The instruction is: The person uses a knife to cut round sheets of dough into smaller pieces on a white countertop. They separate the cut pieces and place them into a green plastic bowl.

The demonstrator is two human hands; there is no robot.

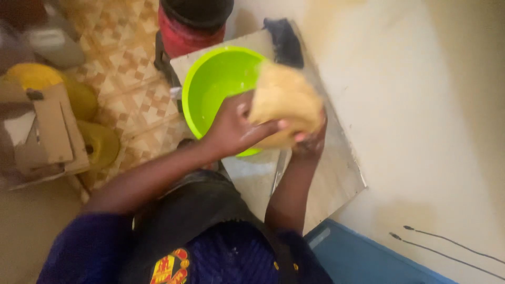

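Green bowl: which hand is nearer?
Left. The left hand grips the dough right over the green bowl; the right hand holds the dough's far side, beyond the rim.

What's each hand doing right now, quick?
Left hand: closed on the dough, gripping from the near side.
Right hand: under the dough, holding it; fingers mostly hidden.

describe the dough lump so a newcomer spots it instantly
Start at the pale board beside the cream wall, where a bright green bowl sits. Just right of the bowl's rim, the left hand and right hand grip a big tan dough lump between them. It is the only soft, matte beige mass there; its edges are motion-blurred.
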